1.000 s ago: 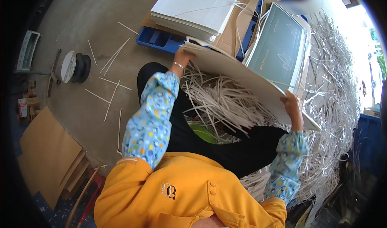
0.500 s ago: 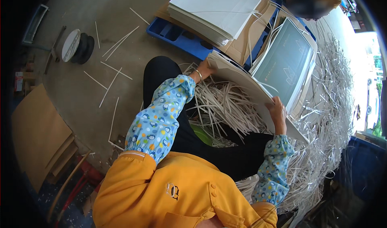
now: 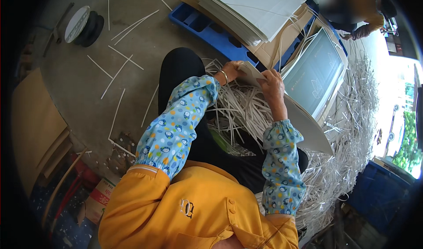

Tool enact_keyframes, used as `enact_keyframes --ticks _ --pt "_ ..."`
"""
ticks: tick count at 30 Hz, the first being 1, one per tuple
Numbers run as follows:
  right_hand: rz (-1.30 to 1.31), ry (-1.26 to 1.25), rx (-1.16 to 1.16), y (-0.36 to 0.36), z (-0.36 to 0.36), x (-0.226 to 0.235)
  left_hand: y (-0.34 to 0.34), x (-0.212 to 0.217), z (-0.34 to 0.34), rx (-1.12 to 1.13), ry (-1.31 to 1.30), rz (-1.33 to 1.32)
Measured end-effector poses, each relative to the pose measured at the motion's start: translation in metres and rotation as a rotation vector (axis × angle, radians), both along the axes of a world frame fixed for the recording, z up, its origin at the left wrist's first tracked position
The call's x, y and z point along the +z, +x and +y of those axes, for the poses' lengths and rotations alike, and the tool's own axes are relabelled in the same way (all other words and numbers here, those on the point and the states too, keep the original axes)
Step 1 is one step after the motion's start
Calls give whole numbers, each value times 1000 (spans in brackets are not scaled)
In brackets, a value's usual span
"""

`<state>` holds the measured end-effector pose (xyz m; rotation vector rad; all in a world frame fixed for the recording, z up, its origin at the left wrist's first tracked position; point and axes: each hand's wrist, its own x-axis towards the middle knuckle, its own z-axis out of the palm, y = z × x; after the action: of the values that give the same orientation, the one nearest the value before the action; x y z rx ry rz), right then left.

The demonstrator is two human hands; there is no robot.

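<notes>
Flat grey board (image 3: 304, 123), thin and stiff, slanting over the lap from a near corner at the hands down toward the right, above a heap of strips (image 3: 240, 112). Left hand (image 3: 232, 70) closed on the board's near corner, fingers curled round the edge, bangle at the wrist. Right hand (image 3: 272, 85) just beside it, laid on the top face with fingers bent over the same edge, pinching the board. Both forearms in blue dotted sleeves (image 3: 176, 125).

No true container in hand; closest to one, a blue pallet (image 3: 207, 29) carrying a squared stack of pale sheets (image 3: 260, 4) on brown cardboard. Leaning by it, more boards (image 3: 315, 75) with a greenish face, edge touching the held board.

Strips long, narrow, white, papery, tangled under the board and spreading in a thick drift (image 3: 352, 130) to the right. Single strips scattered on the bare concrete floor (image 3: 88, 73) at left. Spool (image 3: 83, 24), round and dark with a pale end, well apart at upper left. Cardboard slabs (image 3: 35, 130) stacked at the left rim.

Open floor only to the left of the knees; right side hemmed by the drift, front by pallet and stack. Another person (image 3: 352, 7) beyond the stack, far off.
</notes>
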<state>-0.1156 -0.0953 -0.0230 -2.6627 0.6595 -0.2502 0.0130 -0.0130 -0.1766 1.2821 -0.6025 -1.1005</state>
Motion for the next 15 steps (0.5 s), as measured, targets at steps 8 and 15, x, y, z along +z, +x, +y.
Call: enact_keyframes --ticks 8,15 --pt "64 66 53 -8 5 26 0 10 -9 -124 -9 -98" --pt "91 156 -88 -5 9 19 2 3 -4 -107 -232 315"
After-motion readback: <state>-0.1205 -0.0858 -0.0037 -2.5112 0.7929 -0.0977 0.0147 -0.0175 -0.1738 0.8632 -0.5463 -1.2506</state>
